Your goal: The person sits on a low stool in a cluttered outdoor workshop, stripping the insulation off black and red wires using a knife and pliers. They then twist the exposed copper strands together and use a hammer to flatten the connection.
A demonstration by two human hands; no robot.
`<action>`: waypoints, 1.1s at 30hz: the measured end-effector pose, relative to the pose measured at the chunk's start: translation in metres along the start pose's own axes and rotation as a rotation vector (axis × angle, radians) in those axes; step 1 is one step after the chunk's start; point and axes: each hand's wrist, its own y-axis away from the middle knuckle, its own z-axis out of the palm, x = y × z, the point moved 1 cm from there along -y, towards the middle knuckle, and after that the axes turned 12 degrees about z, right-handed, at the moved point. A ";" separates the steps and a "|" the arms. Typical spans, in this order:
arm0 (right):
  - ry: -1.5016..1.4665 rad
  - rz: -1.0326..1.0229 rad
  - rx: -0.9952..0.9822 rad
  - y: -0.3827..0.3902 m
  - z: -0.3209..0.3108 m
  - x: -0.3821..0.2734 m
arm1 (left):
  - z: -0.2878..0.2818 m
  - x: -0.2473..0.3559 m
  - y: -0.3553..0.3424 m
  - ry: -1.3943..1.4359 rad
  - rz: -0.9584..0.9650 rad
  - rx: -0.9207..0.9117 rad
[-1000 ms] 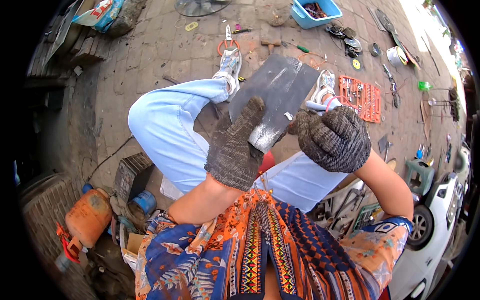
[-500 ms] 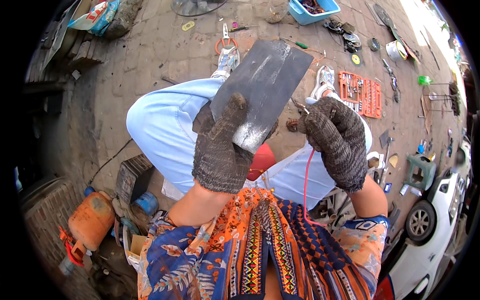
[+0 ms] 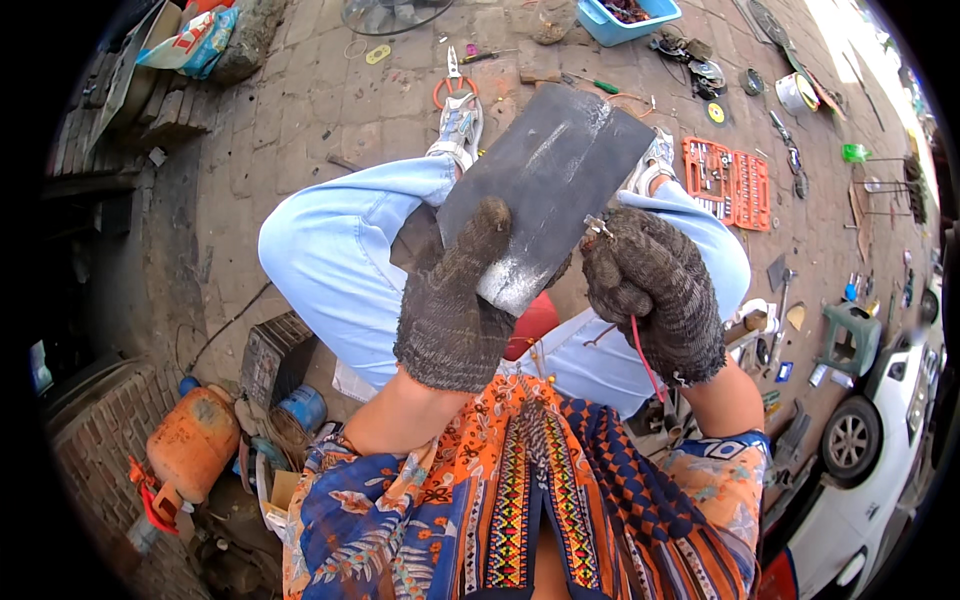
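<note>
I sit with legs bent, in dark knitted gloves. My left hand (image 3: 452,305) grips a dark grey flat rectangular plate (image 3: 545,170) by its lower left, thumb across its face; the plate has scuffed whitish streaks. Beside the plate's right edge, the fingers of my right hand (image 3: 652,285) are closed around a red wire (image 3: 645,360), with a small metal end (image 3: 598,225) poking out above them. Whether that metal end touches the plate I cannot tell. A red object (image 3: 532,332) lies below the plate between my legs, partly hidden.
An orange socket set (image 3: 746,190), pliers (image 3: 453,88) and scattered tools lie on paving around my feet. A blue basin (image 3: 628,25) is at the top. An orange tank (image 3: 192,450) stands lower left. A green stool (image 3: 848,340) and white car (image 3: 880,450) are at the right.
The plate tilted up and left, then came back rightward. My right hand turned and drew in beside the plate, with the red wire now hanging below it.
</note>
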 end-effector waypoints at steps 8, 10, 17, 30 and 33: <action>0.194 -0.339 0.354 0.001 -0.015 0.008 | -0.117 -0.072 -0.102 -1.636 0.534 -0.346; 0.027 -0.358 0.406 -0.004 -0.018 0.009 | -0.142 -0.086 -0.099 -2.332 0.296 -0.413; -0.274 -0.414 0.427 -0.017 -0.037 0.021 | -0.131 -0.077 -0.089 -1.564 0.354 -0.739; -0.271 -0.398 0.355 -0.028 -0.022 0.027 | -0.035 -0.062 -0.017 -0.579 -0.172 -0.554; -0.152 -0.373 0.334 -0.022 -0.016 0.026 | -0.043 -0.055 -0.017 -0.374 -0.318 -0.492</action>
